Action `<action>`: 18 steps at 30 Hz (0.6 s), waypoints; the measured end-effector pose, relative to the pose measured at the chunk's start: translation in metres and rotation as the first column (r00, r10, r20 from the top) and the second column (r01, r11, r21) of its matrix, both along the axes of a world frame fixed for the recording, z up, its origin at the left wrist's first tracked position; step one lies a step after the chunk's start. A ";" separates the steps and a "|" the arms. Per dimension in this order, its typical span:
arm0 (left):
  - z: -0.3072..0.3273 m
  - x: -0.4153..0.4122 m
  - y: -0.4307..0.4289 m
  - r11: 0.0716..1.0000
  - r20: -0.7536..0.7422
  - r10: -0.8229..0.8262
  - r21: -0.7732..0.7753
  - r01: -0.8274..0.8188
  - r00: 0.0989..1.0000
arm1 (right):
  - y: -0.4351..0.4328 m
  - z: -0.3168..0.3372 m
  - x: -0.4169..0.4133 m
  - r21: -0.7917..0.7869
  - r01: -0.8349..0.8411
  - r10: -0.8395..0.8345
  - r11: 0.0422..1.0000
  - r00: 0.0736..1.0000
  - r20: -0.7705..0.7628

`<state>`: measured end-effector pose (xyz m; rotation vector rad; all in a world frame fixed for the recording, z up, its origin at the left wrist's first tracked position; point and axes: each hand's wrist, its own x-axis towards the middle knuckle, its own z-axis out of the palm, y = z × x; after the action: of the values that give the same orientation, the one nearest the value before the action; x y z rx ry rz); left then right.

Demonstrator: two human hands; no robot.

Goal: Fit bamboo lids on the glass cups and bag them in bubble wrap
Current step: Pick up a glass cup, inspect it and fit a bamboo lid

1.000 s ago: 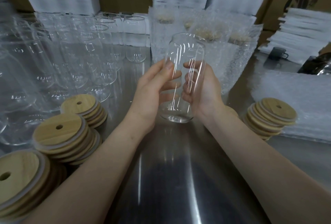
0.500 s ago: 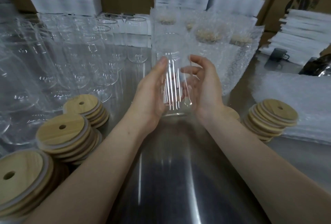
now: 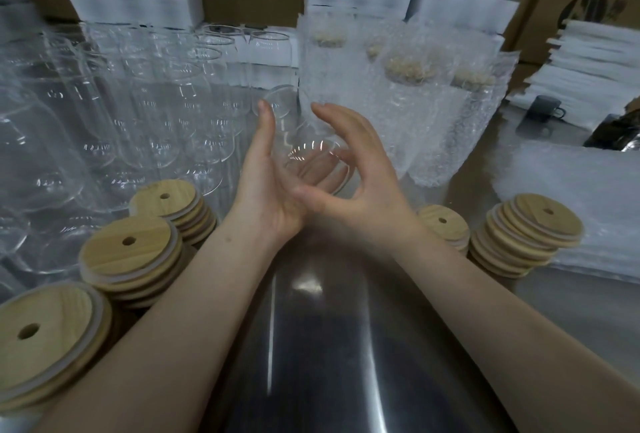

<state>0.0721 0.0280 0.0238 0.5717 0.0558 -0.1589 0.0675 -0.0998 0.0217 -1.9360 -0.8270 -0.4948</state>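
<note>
Glass cup [image 3: 304, 159] lay tilted above the bench [image 3: 329, 346]. Left grip [image 3: 266, 187] cradled it flat-fingered from beneath; right grip [image 3: 367, 183] curled over it. Best to stand it upright, then seat a lid from the lid stack [image 3: 530, 225] right of the grip (pressing evenly).

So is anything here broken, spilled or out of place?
Nothing looks broken or spilled. The left lid stacks and the right lid stack lean and fan out rather than standing straight. The glass cup lies tipped between the left hand and right hand.
</note>
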 end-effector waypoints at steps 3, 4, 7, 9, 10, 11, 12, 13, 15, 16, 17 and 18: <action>0.002 -0.002 -0.001 1.000 -0.014 -0.022 -0.009 0.021 1.000 | 0.001 -0.003 0.002 -0.013 0.021 -0.020 1.000 1.000 0.022; 0.002 -0.003 -0.001 1.000 -0.018 -0.024 -0.011 0.024 1.000 | 0.002 -0.003 0.002 -0.004 0.029 -0.029 1.000 0.999 0.026; 0.004 -0.005 -0.002 1.000 -0.040 -0.019 0.005 0.019 0.999 | 0.003 -0.004 0.001 0.019 0.051 -0.052 0.998 0.997 0.057; 0.005 -0.005 -0.003 1.000 -0.046 -0.003 0.027 0.005 0.999 | 0.004 -0.003 0.000 0.024 0.075 -0.077 0.997 0.995 0.061; 0.005 -0.006 -0.004 0.999 -0.047 0.003 0.033 -0.002 0.999 | 0.004 -0.003 -0.001 0.024 0.086 -0.087 0.996 0.995 0.049; 0.005 -0.006 -0.004 1.000 -0.049 0.007 0.030 -0.005 0.999 | 0.005 -0.002 -0.002 0.025 0.095 -0.096 0.995 0.995 0.036; 0.005 -0.006 -0.005 1.000 -0.051 0.005 0.021 -0.004 0.999 | 0.005 -0.002 -0.003 0.031 0.109 -0.110 0.994 0.994 0.028; 0.005 -0.006 -0.005 1.000 -0.051 -0.005 0.011 0.006 0.999 | 0.006 -0.001 -0.005 0.042 0.123 -0.125 0.991 0.992 0.026; 0.006 -0.007 -0.006 0.999 -0.035 -0.038 0.019 0.039 0.999 | 0.008 0.002 -0.007 0.091 0.134 -0.136 0.987 0.991 0.006; 0.005 -0.007 -0.006 0.998 -0.022 -0.048 0.035 0.049 0.999 | 0.009 0.004 -0.007 0.128 0.131 -0.130 0.983 0.991 -0.016; 0.004 -0.007 -0.006 0.997 -0.010 -0.051 0.053 0.051 0.999 | 0.010 0.005 -0.008 0.170 0.126 -0.121 0.977 0.992 -0.041; 0.003 -0.007 -0.006 0.997 -0.001 -0.048 0.068 0.048 0.999 | 0.010 0.006 -0.008 0.215 0.118 -0.106 0.970 0.992 -0.066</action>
<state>0.0654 0.0223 0.0273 0.6415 0.0465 -0.2042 0.0598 -0.0897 0.0277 -1.7905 -0.6045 -0.5736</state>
